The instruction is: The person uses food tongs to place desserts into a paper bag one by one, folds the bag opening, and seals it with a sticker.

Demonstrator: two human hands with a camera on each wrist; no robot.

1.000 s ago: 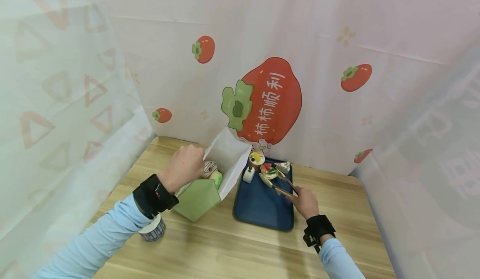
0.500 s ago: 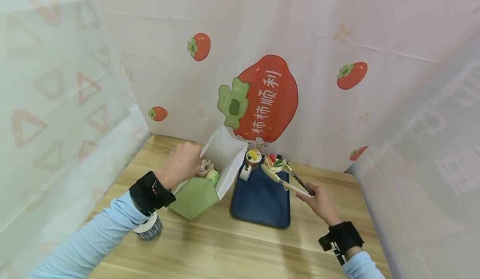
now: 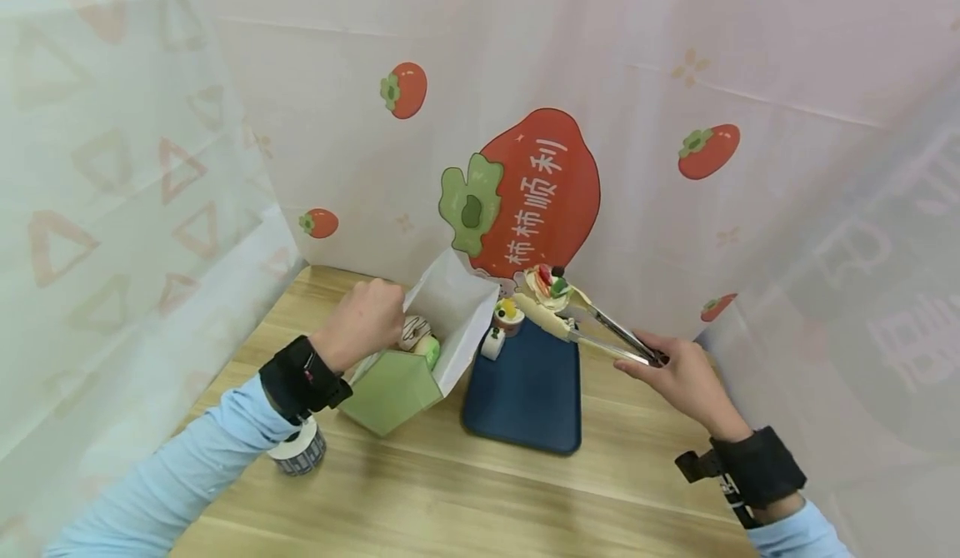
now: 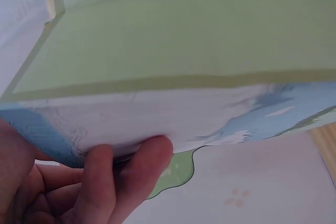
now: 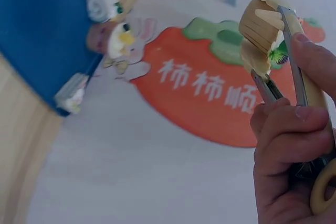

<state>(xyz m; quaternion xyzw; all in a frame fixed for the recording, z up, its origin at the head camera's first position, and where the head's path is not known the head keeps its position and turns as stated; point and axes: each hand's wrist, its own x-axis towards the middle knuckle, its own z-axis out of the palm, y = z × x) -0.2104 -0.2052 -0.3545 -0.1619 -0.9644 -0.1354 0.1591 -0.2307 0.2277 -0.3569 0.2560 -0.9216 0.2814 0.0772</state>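
Observation:
My left hand (image 3: 363, 325) grips the upper edge of a green paper bag (image 3: 393, 396) with a white inside; the left wrist view shows its fingers at the edge of the bag (image 4: 173, 40). Inside lie a striped donut (image 3: 414, 333) and a light green pastry (image 3: 428, 350). My right hand (image 3: 690, 379) holds food tongs (image 3: 618, 329), their ends closed around a fruit-topped cupcake (image 3: 551, 290). In the right wrist view the cupcake's ridged base (image 5: 258, 29) faces the camera. Tongs and cupcake are raised above the far end of a blue tray (image 3: 521, 400).
At the tray's far end are a small fruit-topped cake (image 3: 508, 318), a white roll cake (image 3: 492, 344) and a cake slice (image 5: 72, 93). A patterned roll (image 3: 300, 451) stands below my left wrist. Behind the wooden table (image 3: 450, 508) hangs a printed cloth (image 3: 630, 58).
The right hand has lifted the cupcake off the tray with the tongs, raising it while the hand moved right. The left hand keeps hold of the bag.

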